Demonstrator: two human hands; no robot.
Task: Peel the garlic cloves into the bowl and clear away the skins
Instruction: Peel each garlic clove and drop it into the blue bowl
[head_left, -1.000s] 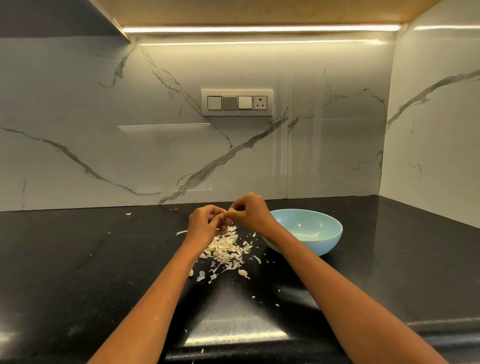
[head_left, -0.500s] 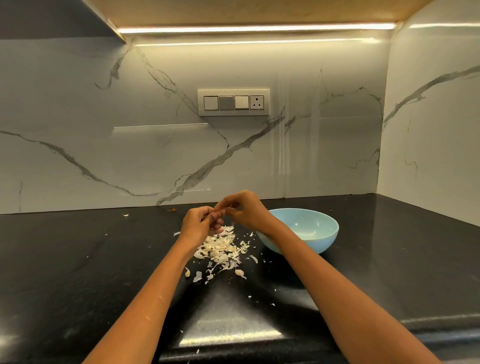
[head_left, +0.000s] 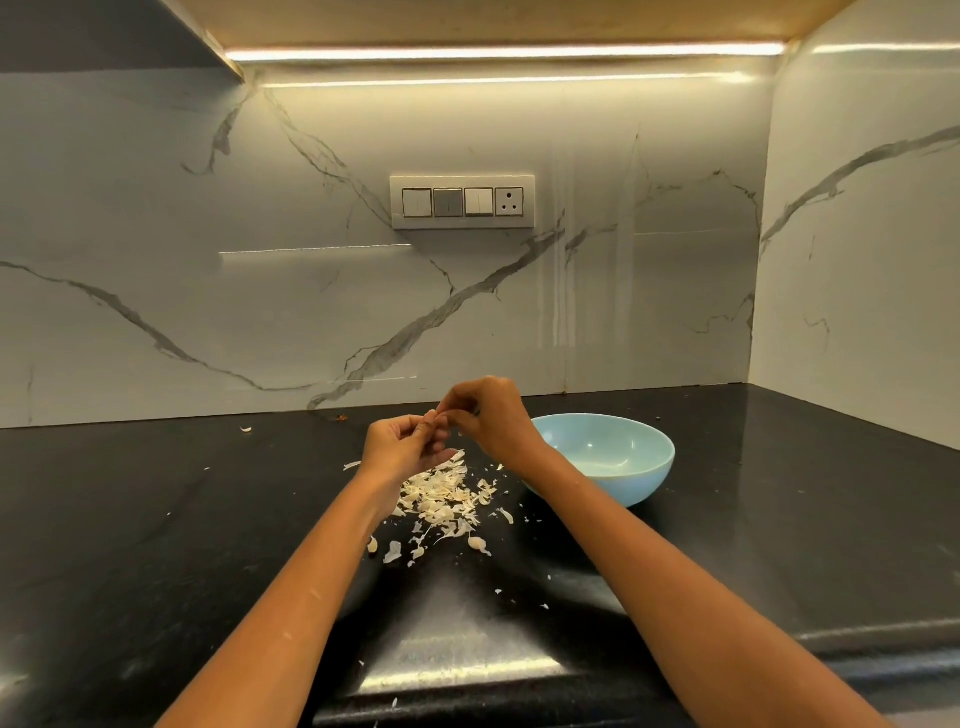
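Note:
A pile of pale garlic skins (head_left: 439, 493) lies on the black counter under my hands. A light blue bowl (head_left: 644, 470) stands just right of the pile. My left hand (head_left: 402, 447) holds a small garlic clove (head_left: 431, 418) in its fingertips above the pile. My right hand (head_left: 488, 418) meets it from the right and pinches the clove's skin with thumb and forefinger. The clove is mostly hidden by my fingers. A loose clove (head_left: 477, 543) lies at the near edge of the pile.
Stray skin flakes (head_left: 498, 591) dot the black counter (head_left: 156, 519) toward its front edge, and one bit (head_left: 246, 429) lies far left near the marble wall. A switch panel (head_left: 462, 202) is on the back wall. A side wall closes the right.
Both hands have risen slightly above the pile and my right hand has lifted, pulling at the clove's skin. The bowl and the skins lie as before.

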